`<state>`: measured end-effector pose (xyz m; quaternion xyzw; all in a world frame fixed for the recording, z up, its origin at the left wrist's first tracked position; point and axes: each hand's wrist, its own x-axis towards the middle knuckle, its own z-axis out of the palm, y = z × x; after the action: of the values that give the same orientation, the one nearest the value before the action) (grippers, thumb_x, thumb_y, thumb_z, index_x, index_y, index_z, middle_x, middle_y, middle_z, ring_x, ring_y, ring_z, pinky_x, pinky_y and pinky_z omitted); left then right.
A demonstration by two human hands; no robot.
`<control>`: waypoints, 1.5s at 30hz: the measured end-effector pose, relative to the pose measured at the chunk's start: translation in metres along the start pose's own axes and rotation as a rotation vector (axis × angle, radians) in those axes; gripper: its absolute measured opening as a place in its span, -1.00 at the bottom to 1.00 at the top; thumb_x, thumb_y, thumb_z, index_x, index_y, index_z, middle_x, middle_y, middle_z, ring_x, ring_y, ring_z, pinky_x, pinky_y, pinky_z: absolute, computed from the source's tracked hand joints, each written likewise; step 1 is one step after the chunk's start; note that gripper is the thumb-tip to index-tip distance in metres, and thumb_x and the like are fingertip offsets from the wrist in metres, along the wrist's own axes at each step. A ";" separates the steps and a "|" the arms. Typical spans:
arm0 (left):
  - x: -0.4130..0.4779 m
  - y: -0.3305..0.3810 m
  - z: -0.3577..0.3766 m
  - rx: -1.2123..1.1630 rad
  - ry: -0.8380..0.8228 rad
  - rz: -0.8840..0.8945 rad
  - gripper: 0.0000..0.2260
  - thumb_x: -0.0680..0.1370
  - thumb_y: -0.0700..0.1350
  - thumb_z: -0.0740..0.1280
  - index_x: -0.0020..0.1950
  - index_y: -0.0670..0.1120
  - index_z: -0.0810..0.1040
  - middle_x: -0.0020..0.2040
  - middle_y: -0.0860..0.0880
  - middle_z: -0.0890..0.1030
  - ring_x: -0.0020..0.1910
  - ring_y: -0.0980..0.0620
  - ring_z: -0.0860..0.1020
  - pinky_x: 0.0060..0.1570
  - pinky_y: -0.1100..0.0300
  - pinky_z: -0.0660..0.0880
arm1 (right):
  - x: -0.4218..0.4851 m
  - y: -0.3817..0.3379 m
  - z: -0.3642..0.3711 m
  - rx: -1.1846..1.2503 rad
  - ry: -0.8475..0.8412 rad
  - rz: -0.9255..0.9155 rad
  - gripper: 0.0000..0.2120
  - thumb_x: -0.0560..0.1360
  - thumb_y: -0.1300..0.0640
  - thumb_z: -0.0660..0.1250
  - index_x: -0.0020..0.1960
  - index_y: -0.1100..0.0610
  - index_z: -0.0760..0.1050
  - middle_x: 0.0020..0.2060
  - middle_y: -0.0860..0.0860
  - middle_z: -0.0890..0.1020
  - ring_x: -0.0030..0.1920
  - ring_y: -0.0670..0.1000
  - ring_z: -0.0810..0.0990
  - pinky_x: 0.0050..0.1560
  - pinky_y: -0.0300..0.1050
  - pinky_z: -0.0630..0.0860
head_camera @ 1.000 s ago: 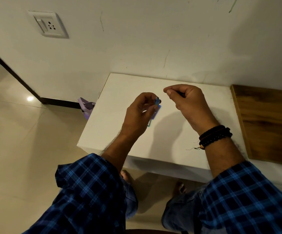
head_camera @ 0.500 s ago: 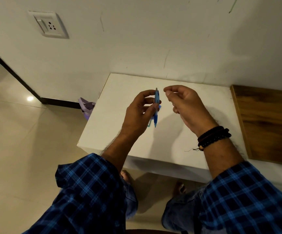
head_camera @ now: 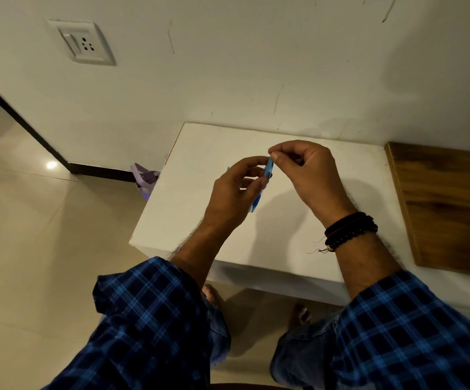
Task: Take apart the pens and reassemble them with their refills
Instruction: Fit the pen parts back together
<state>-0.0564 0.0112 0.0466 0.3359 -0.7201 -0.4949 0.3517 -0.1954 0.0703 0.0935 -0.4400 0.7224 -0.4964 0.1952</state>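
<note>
Your left hand [head_camera: 236, 192] is curled around a blue pen [head_camera: 267, 171], with the thumb pressed against its side. The pen is held nearly upright above the white desk [head_camera: 284, 249]. Its lower end sticks out below your fingers and its upper end rises above them.

Your right hand [head_camera: 310, 175] sits just beside the left. Its thumb and forefinger are pinched together right at the pen's top end and the other fingers are folded into the palm. The pinch seems to close on the pen itself, though the spot is too small to tell whether a separate little part sits between the fingertips.

Both hands are raised off the desk, over its middle. Dark beaded bracelets [head_camera: 349, 230] circle your right wrist, and blue plaid sleeves [head_camera: 155, 319] cover both forearms.

A wooden panel [head_camera: 448, 204] adjoins the desk on the right. A purple plastic object [head_camera: 145, 178] is on the floor at the desk's left edge, and a wall socket [head_camera: 83, 42] is mounted high on the left.
</note>
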 end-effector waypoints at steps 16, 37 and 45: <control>0.000 -0.002 -0.001 0.069 -0.025 0.027 -0.76 0.64 -0.16 0.34 0.24 0.14 0.53 -0.02 0.31 0.61 -0.07 0.35 0.61 -0.07 0.45 0.53 | 0.001 0.002 -0.003 0.025 0.030 0.062 -0.89 0.56 0.12 0.40 0.00 0.12 0.68 -0.11 -0.02 0.73 -0.03 -0.05 0.70 0.06 -0.22 0.59; -0.003 -0.006 0.001 0.110 -0.013 0.003 -0.74 0.67 -0.12 0.27 0.34 0.04 0.57 0.08 0.11 0.66 0.02 0.25 0.57 -0.04 0.54 0.42 | 0.003 0.017 -0.008 0.144 0.062 0.334 -0.89 0.58 0.12 0.30 -0.04 0.08 0.60 -0.15 -0.06 0.74 -0.18 -0.13 0.58 -0.12 -0.17 0.48; -0.003 -0.004 -0.003 -0.092 -0.011 -0.141 -0.68 0.70 -0.21 0.18 0.40 0.07 0.46 0.16 0.15 0.63 0.09 0.17 0.63 0.08 0.25 0.61 | -0.006 0.058 0.001 -0.337 -0.182 0.378 -0.83 0.56 0.15 0.37 -0.07 0.24 0.67 -0.12 0.10 0.71 -0.06 0.09 0.65 -0.09 -0.19 0.45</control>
<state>-0.0520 0.0109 0.0434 0.3667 -0.6732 -0.5527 0.3269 -0.2172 0.0821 0.0405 -0.3664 0.8436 -0.2822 0.2728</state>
